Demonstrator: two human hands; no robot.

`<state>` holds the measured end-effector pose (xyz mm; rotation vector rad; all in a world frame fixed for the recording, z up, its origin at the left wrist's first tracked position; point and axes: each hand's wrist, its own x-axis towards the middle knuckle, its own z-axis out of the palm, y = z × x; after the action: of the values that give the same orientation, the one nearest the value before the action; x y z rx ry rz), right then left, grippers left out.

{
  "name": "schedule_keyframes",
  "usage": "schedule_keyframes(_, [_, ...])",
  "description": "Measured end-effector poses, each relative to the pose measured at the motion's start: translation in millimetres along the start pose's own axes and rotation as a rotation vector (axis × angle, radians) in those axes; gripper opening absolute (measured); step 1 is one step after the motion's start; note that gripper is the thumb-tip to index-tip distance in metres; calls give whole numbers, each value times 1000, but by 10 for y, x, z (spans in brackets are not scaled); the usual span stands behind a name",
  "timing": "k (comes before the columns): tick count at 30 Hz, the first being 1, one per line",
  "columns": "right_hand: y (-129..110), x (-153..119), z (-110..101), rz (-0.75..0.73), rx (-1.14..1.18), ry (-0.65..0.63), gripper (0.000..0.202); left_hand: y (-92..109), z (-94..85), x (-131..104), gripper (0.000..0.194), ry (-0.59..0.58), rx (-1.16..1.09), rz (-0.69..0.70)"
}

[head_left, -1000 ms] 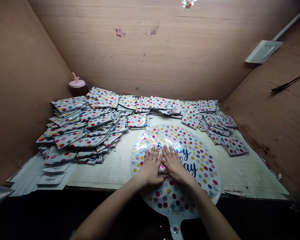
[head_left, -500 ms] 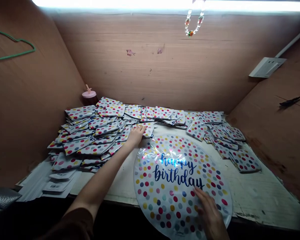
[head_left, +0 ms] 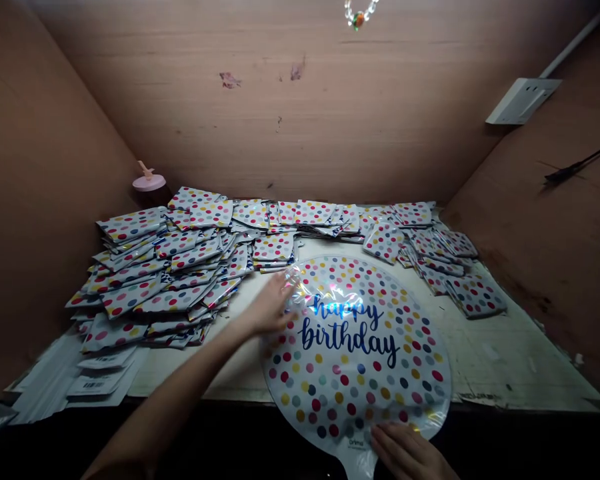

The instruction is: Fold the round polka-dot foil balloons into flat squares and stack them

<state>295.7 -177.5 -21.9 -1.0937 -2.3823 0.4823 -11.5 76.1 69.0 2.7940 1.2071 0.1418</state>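
Observation:
A flat, uninflated round foil balloon [head_left: 350,373] with coloured dots and blue "happy birthday" lettering lies on the table. Its neck hangs past the front edge. My left hand [head_left: 273,303] rests at the balloon's upper left rim, fingers stretched over it and slightly blurred. Down at the lower rim, beside the neck, my right hand [head_left: 410,453] has its fingers together over the foil; the thumb is hidden. Just beyond my left hand sits a small stack of folded dotted balloons [head_left: 274,248].
Folded balloons [head_left: 150,293] are heaped at the left, with more [head_left: 475,293] at the right and along the back wall. White labelled cards [head_left: 105,373] lie at the front left. A pink-lidded cup [head_left: 150,187] stands in the back left corner. Side walls enclose the table [head_left: 520,360].
My left hand has come back from the small folded stack to the balloon's rim. My right hand has slid down to the lower rim. The view has tipped downward.

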Motion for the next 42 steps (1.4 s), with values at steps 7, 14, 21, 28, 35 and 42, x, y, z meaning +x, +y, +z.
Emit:
schedule_keyframes(7, [-37,425,-355,649,598,35,20,1014,445,-1017,74,60,-361,465])
schedule_keyframes(14, [-15,679,-617,824,1055,-152,29,1430,763,-1057,30,564,-436,310])
schedule_keyframes(21, [-8,988,-698,796,798,-78,30,1490,807,-1112,19,614,-495,232])
schedule_keyframes(28, [-68,1261,-737,615,413,31,27,1418,740,-1112,22,685,-447,136])
schedule_keyframes(35, [382,1510,-908,632,156,217,24,1411,804,-1267,18,628,-364,204])
schedule_keyframes(42, [1118,2063,-890,745,-39,255,22,1319,639,-1295,27,712,-359,221])
